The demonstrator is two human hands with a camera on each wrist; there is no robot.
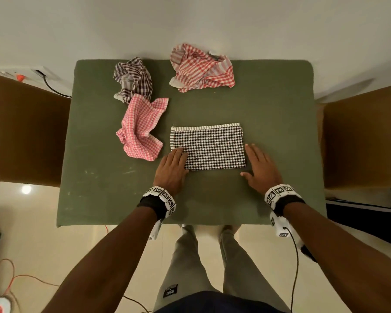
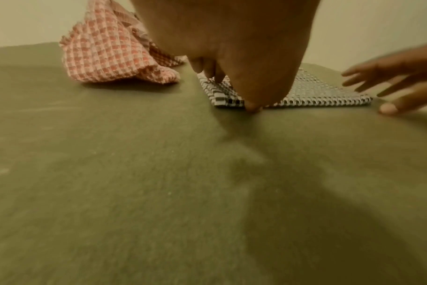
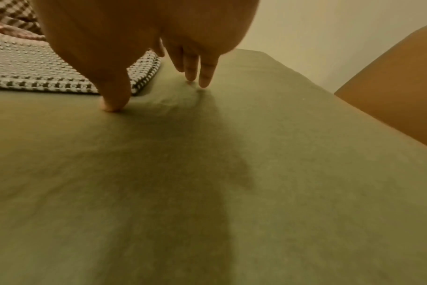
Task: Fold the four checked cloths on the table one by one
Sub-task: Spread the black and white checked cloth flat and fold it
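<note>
Only the head view showed the three crumpled checked cloths beyond the folded black-and-white checked cloth at the green table's middle. The left hand lay flat, fingers on that cloth's near-left corner; the right hand rested flat on the table just beside its right edge, holding nothing.

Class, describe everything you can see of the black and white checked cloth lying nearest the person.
The black and white checked cloth is a woven fabric in small checks with a striped border along its far and left edges. It lies folded into a flat, neat rectangle on the green table cover, long side across. The left hand rests with straight fingers on its near left corner; the right hand lies flat on the table at its right edge. The pink checked cloth sits apart to its left.
</note>
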